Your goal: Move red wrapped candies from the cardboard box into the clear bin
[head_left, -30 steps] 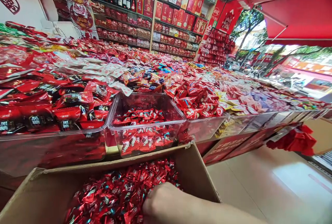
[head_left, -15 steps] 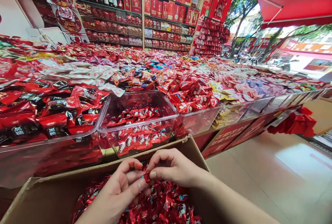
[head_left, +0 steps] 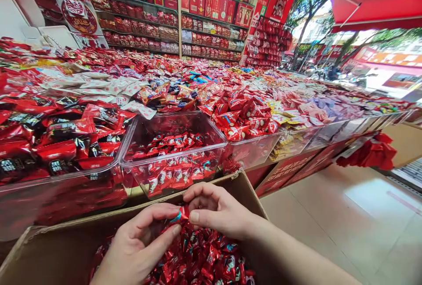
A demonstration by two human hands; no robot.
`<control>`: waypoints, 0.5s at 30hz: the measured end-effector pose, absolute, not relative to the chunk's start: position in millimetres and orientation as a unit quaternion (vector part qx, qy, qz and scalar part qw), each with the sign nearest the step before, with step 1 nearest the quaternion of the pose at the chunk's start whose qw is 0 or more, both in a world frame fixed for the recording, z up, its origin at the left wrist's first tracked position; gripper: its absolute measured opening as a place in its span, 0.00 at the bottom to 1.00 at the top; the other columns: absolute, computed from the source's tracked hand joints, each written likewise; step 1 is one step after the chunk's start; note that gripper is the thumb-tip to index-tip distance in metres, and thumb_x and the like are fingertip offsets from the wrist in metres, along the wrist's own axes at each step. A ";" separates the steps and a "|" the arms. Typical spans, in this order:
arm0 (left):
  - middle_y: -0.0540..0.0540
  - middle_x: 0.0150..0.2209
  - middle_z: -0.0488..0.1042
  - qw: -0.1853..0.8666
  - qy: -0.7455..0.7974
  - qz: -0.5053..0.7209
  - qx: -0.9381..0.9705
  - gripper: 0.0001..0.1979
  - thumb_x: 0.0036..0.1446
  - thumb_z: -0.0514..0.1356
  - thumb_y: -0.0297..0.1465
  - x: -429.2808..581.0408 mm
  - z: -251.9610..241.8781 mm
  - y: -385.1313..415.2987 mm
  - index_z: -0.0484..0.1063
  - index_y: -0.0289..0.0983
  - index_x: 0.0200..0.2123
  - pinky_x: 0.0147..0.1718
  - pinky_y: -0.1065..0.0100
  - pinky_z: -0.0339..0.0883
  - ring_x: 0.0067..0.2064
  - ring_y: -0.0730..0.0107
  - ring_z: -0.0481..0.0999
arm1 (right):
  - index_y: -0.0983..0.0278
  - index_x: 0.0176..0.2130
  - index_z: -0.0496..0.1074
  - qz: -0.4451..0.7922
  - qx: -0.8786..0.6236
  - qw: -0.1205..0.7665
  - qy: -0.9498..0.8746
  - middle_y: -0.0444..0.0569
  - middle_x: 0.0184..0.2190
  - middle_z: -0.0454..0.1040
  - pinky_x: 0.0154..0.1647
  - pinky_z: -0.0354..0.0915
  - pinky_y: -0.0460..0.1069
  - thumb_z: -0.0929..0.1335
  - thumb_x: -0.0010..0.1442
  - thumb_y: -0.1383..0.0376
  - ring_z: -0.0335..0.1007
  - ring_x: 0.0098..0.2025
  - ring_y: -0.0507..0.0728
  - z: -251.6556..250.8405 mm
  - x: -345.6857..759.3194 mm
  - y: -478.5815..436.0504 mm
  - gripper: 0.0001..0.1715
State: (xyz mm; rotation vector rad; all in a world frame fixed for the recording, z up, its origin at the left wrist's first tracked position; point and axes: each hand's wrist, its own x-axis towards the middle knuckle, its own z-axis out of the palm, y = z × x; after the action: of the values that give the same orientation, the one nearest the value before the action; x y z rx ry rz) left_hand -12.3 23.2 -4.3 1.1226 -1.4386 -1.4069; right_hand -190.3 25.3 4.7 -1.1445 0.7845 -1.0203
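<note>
A small red wrapped candy (head_left: 184, 213) with a blue patch is held up between my two hands, over an open cardboard box. My right hand (head_left: 219, 214) pinches its right end at the thumb tip, the fingers curled. My left hand (head_left: 141, 236) has its index fingertip against the left end, the thumb lower and a little apart; its other fingers are partly hidden. Below lies a heap of similar red candies (head_left: 211, 256) inside the cardboard box (head_left: 59, 241). Just beyond the box, a clear plastic bin (head_left: 174, 156) holds more of them, filled lower than its neighbours.
Heaped bins of red-and-black packets (head_left: 62, 144) stand to the left, red packets (head_left: 247, 115) to the right. Shelves with bottles and red boxes (head_left: 211, 5) rise behind. A tiled floor (head_left: 316, 219) and a hanging red cloth bundle (head_left: 371, 153) are at right.
The left thumb has drawn down and away from the index finger, showing more of the candy. The right hand stays at its end. The view has shifted slightly.
</note>
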 end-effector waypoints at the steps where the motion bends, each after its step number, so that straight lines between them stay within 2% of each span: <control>1: 0.52 0.36 0.75 0.411 -0.594 -0.532 0.441 0.06 0.44 0.64 0.33 -12.2 -6.0 23.9 0.75 0.44 0.29 0.41 0.76 0.66 0.40 0.69 0.73 | 0.67 0.36 0.64 -0.441 -0.466 0.684 0.347 0.41 0.25 0.66 0.26 0.61 0.44 0.73 0.43 0.61 0.62 0.25 0.46 3.5 -188.2 25.3 0.22; 3: 0.52 0.37 0.73 0.418 -0.620 -0.505 0.430 0.04 0.45 0.64 0.32 -12.9 -8.5 25.5 0.74 0.44 0.29 0.42 0.78 0.65 0.41 0.70 0.73 | 0.67 0.35 0.63 -0.433 -0.414 0.711 0.367 0.40 0.24 0.66 0.24 0.61 0.44 0.75 0.36 0.61 0.62 0.22 0.45 1.7 -185.0 25.3 0.27; 6: 0.54 0.38 0.73 0.427 -0.562 -0.562 0.431 0.09 0.44 0.65 0.34 -14.6 -10.3 25.8 0.72 0.45 0.32 0.40 0.81 0.66 0.42 0.72 0.72 | 0.68 0.32 0.64 -0.445 -0.407 0.696 0.390 0.39 0.24 0.67 0.27 0.61 0.42 0.76 0.33 0.64 0.62 0.24 0.44 1.7 -184.7 25.2 0.27; 9: 0.55 0.34 0.75 0.419 -0.491 -0.619 0.447 0.13 0.40 0.67 0.34 -14.8 -10.6 22.4 0.71 0.44 0.32 0.36 0.81 0.68 0.38 0.74 0.74 | 0.67 0.33 0.65 -0.450 -0.419 0.681 0.398 0.40 0.25 0.67 0.29 0.61 0.43 0.76 0.34 0.64 0.63 0.26 0.45 2.9 -187.5 24.4 0.26; 12: 0.55 0.29 0.76 0.422 -0.485 -0.621 0.448 0.12 0.38 0.69 0.33 -14.9 -8.3 20.5 0.71 0.41 0.28 0.33 0.81 0.69 0.33 0.75 0.74 | 0.68 0.32 0.66 -0.420 -0.447 0.677 0.406 0.40 0.23 0.67 0.25 0.60 0.44 0.74 0.38 0.59 0.62 0.23 0.46 1.2 -188.9 24.1 0.23; 15: 0.53 0.28 0.77 0.435 -0.465 -0.626 0.451 0.13 0.35 0.70 0.33 -16.0 -3.9 21.5 0.71 0.38 0.26 0.32 0.81 0.68 0.32 0.75 0.74 | 0.68 0.28 0.67 -0.414 -0.520 0.608 0.435 0.41 0.20 0.65 0.23 0.56 0.44 0.70 0.46 0.57 0.58 0.21 0.46 1.9 -189.7 27.1 0.17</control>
State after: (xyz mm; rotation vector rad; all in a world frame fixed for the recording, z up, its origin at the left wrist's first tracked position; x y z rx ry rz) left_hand -16.0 21.5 -3.9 1.1224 -1.1564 -1.5575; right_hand -189.7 27.1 1.9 -1.2015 1.0059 -0.9557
